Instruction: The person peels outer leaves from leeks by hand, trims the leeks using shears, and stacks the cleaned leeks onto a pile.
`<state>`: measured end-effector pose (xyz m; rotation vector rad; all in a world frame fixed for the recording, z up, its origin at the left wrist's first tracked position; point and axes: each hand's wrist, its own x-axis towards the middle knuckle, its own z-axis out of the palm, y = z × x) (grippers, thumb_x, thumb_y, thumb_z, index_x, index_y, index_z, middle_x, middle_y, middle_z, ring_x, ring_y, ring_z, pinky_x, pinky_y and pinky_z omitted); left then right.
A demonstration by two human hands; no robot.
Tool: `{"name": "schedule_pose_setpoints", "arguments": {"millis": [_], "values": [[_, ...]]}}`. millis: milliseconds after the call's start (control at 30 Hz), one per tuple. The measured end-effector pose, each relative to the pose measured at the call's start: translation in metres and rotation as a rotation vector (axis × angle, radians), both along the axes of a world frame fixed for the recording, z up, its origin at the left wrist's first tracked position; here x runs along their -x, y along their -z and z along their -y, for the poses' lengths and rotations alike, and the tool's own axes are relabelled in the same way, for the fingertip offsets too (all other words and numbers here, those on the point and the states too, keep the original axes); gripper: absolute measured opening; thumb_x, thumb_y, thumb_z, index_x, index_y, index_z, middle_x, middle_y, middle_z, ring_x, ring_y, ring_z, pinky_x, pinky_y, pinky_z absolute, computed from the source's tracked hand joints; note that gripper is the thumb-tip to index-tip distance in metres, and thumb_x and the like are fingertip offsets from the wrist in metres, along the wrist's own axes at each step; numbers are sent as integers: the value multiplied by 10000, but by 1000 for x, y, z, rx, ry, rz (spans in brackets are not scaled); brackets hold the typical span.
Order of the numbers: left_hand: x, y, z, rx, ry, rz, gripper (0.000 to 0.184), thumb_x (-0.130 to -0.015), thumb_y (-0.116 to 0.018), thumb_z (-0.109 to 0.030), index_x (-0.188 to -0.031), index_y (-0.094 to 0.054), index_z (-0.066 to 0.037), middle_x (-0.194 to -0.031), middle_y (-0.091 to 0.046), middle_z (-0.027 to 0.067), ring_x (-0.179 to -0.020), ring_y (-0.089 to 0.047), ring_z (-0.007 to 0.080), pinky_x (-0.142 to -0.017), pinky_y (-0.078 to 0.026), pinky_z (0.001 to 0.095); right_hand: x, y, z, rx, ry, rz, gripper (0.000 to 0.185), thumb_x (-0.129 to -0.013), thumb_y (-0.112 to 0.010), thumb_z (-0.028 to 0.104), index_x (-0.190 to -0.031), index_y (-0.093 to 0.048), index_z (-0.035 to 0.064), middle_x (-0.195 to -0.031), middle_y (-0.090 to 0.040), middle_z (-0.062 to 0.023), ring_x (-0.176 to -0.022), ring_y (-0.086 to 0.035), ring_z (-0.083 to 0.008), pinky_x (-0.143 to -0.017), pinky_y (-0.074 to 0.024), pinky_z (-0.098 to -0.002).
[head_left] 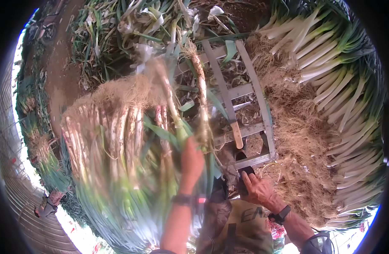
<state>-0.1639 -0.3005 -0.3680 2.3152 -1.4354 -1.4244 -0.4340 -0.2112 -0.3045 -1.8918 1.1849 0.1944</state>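
My left hand point(192, 163), slightly blurred, is closed around the green part of a leek point(171, 97), whose white stalk and roots point away from me. Another leek point(200, 84) with brownish outer skin stands just right of it. My right hand point(260, 189) is at the near end of the metal frame point(254, 80), its fingers on a dark object point(246, 172) that I cannot make out. A knife with a wooden handle point(236, 135) lies along the frame, its blade pointing away.
Untrimmed leeks point(122, 139) lie in a large heap on the left, roots away from me. White-stalked leeks point(325, 59) form a long curved row on the right beside a pile of loose roots point(300, 139). Leaf scraps point(118, 25) cover the ground ahead.
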Motion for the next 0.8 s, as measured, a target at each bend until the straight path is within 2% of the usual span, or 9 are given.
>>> {"name": "schedule_pose_setpoints", "arguments": {"millis": [200,267,367,467,667,800], "values": [[0,7,-1,1,-65,-61,570,-901,-575,19,-1442,-399,54,-1330,-610,234,-1222,-635,316,-1023,-497,417,-8,7,1,-9,11,16,790,-843,-746,341,-1408,-415,-102,-991,-613,-226,-814,-669,-372,-652,-553,-460],[4,7,3,15,-112,-123,543,-899,-575,27,-1421,-425,51,-1322,-613,237,-1215,-642,316,-1003,-515,413,-13,16,1,15,47,10,788,-836,-747,330,-1403,-417,-107,-995,-613,-226,-817,-670,-373,-651,-550,-459],[3,30,-7,22,-99,-121,507,-896,-566,46,-1390,-452,47,-1290,-630,241,-1218,-642,322,-982,-528,403,-19,23,7,63,80,-7,780,-815,-754,309,-1389,-429,-108,-1002,-613,-222,-818,-671,-374,-651,-546,-458],[10,30,-6,58,-91,-79,477,-899,-557,61,-1367,-469,41,-1260,-650,235,-1229,-636,328,-991,-524,394,-26,34,13,53,150,-4,779,-789,-762,291,-1377,-440,-106,-1008,-612,-212,-821,-670,-373,-654,-542,-457],[15,45,-1,32,72,108,369,-866,-591,-9,-1227,-526,35,-1136,-656,274,-1110,-635,436,-951,-507,480,-37,45,42,123,239,28,768,-768,-767,282,-1367,-453,-83,-998,-607,-190,-859,-674,-369,-673,-549,-450],[21,48,9,-22,92,89,353,-849,-598,-36,-1190,-534,33,-1129,-634,295,-1075,-616,469,-955,-479,522,-47,40,65,78,302,18,770,-772,-772,307,-1366,-458,-68,-1004,-606,-191,-895,-672,-366,-696,-552,-451]]}}
